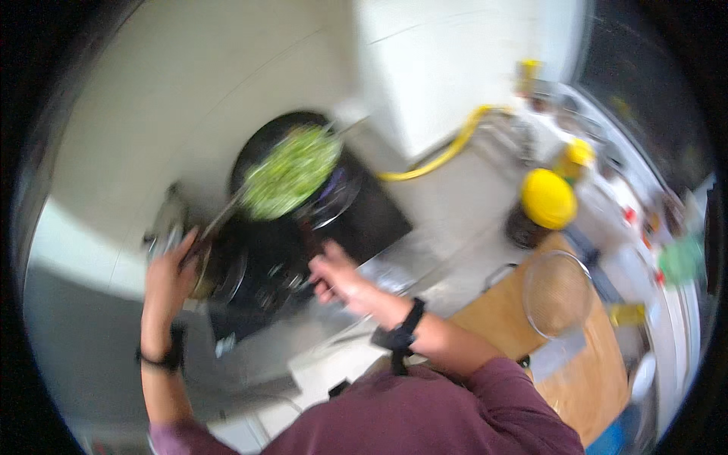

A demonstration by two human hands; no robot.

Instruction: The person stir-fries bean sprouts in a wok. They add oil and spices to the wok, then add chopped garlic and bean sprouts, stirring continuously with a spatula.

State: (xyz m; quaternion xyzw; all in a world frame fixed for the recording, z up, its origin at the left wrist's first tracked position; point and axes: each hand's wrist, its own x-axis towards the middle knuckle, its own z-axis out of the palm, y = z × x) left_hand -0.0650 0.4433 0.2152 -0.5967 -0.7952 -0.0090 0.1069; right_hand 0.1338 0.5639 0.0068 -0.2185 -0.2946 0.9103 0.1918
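A dark wok (pixel 242 153) holds a heap of chopped green vegetables (pixel 293 173), blurred by motion. It is over a lit burner of the black gas stove (pixel 375 210), whose bluish flame (pixel 333 190) shows at the wok's near right side. My left hand (pixel 170 273) grips the long handle of a metal spatula (pixel 219 219), its far end at the greens. With fingers curled, my right hand (pixel 341 281) is at the wok's dark handle (pixel 309 233) and appears to hold it. Blur hides the exact grip.
Left of the wok, a lidded pot (pixel 227 273) occupies the other burner. A yellow gas hose (pixel 449 156) runs behind the stove. Rightward are a yellow-lidded jar (pixel 546 199), a wooden cutting board (pixel 597 364) and a round mesh strainer (pixel 557 296). Several bottles and containers line the wall.
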